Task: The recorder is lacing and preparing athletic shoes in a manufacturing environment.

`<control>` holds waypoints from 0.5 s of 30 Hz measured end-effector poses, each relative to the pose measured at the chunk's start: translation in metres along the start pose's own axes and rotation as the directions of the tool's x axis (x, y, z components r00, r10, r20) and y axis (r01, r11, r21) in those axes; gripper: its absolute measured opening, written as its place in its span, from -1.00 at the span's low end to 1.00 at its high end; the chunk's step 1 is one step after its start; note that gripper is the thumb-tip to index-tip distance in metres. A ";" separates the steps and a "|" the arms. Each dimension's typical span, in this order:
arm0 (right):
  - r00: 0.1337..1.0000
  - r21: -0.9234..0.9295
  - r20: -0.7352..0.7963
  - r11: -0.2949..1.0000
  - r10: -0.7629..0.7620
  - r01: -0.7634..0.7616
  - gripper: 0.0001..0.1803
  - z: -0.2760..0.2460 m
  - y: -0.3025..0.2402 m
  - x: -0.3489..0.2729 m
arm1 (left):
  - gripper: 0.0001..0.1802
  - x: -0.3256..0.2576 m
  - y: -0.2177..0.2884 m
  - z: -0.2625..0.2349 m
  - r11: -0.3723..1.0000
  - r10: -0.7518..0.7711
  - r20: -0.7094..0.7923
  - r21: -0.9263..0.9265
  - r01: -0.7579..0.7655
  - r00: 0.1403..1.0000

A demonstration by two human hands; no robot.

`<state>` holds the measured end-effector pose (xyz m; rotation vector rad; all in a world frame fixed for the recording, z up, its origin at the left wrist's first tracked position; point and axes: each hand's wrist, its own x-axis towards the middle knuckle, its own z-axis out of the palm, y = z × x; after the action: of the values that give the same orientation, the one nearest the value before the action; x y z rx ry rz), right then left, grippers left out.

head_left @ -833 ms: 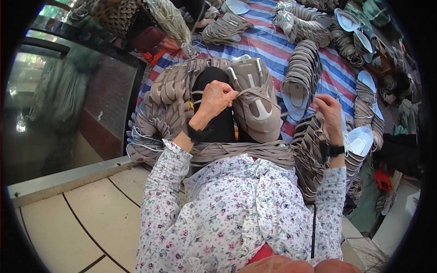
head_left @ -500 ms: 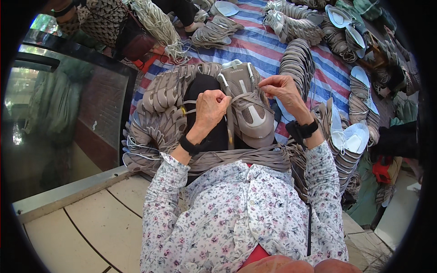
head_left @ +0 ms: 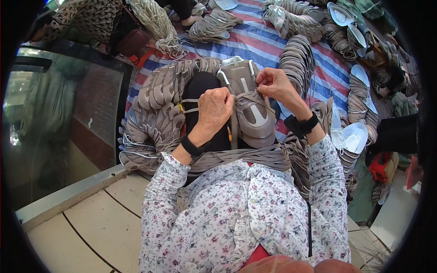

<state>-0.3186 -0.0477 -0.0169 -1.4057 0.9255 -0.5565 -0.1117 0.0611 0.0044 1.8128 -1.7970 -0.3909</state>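
Note:
A taupe shoe upper (head_left: 257, 126) with mesh and pale trim lies on my lap, its toe toward me. A flat taupe shoelace (head_left: 249, 97) crosses its tongue. At the upper's left edge my left hand (head_left: 213, 109) is closed on the shoelace, and pale strands run out leftward from the fist over my dark-clad knee (head_left: 204, 85). My right hand (head_left: 275, 84) pinches thumb and forefinger together at the upper's right eyelet edge. What lies between those fingertips is too small to make out.
Rows of stacked taupe uppers (head_left: 159, 86) curve around my left side. More stacked uppers (head_left: 297, 61) stand ahead on a striped sheet (head_left: 248, 45). Bundled pale laces (head_left: 157, 25) hang at the far left, near a glass-panelled door (head_left: 59, 113). Uppers with pale blue linings (head_left: 355, 136) lie to the right.
My right hand has shifted slightly left and up, its fingertips closer to the upper's edge. My left fist has moved slightly right, still at the upper's left edge.

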 end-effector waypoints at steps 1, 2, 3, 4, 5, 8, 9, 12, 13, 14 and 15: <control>0.993 -0.182 -0.071 0.980 -0.091 0.076 -0.87 0.007 -0.002 -0.002 | -0.82 0.001 0.000 -0.001 1.000 0.001 0.003 -0.007 -0.001 1.000; 0.970 -0.359 -0.039 0.909 -0.242 0.212 -0.78 0.008 -0.006 -0.006 | -0.80 0.000 -0.003 -0.005 1.000 0.026 0.056 -0.016 -0.025 0.998; 0.947 -0.337 -0.037 0.896 -0.321 0.290 -0.78 0.011 -0.010 -0.007 | -0.80 0.000 -0.005 -0.008 0.998 0.052 0.024 -0.021 -0.052 0.998; 0.857 -0.502 -0.014 0.745 -0.515 0.440 -0.79 0.015 -0.014 -0.007 | -0.79 -0.003 -0.006 -0.012 0.979 -0.010 0.106 -0.200 0.031 0.994; 0.735 -0.652 0.041 0.540 -0.676 0.533 -0.81 0.019 -0.018 -0.006 | -0.77 -0.005 -0.006 -0.014 0.919 -0.068 0.214 -0.366 0.145 0.975; 0.853 -0.479 0.124 0.723 -0.507 0.499 -0.85 0.039 -0.025 0.002 | -0.75 -0.005 -0.007 -0.017 0.874 -0.198 0.325 -0.369 0.316 0.925; 0.870 -0.499 0.213 0.716 -0.444 0.487 -0.86 0.044 -0.025 0.006 | -0.75 -0.005 -0.008 -0.016 0.881 -0.211 0.302 -0.354 0.315 0.930; 0.859 -0.464 0.232 0.724 -0.457 0.510 -0.84 0.047 -0.024 0.014 | -0.74 -0.003 -0.010 -0.013 0.933 -0.148 0.305 -0.273 0.235 0.941; 0.891 -0.401 0.249 0.796 -0.381 0.453 -0.85 0.045 -0.023 0.017 | -0.73 -0.003 -0.010 -0.009 0.909 -0.180 0.289 -0.316 0.272 0.940; 0.892 -0.403 0.245 0.797 -0.381 0.451 -0.85 0.044 -0.022 0.020 | -0.73 -0.003 -0.010 -0.006 0.877 -0.209 0.285 -0.368 0.308 0.936; 0.894 -0.397 0.295 0.808 -0.337 0.435 -0.85 0.042 -0.022 0.024 | -0.73 -0.001 -0.011 -0.003 0.883 -0.207 0.273 -0.362 0.300 0.939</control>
<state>-0.2674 -0.0453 -0.0037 -2.0697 0.6099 -0.4945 -0.1010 0.0624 -0.0003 1.7597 -1.4739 -1.0295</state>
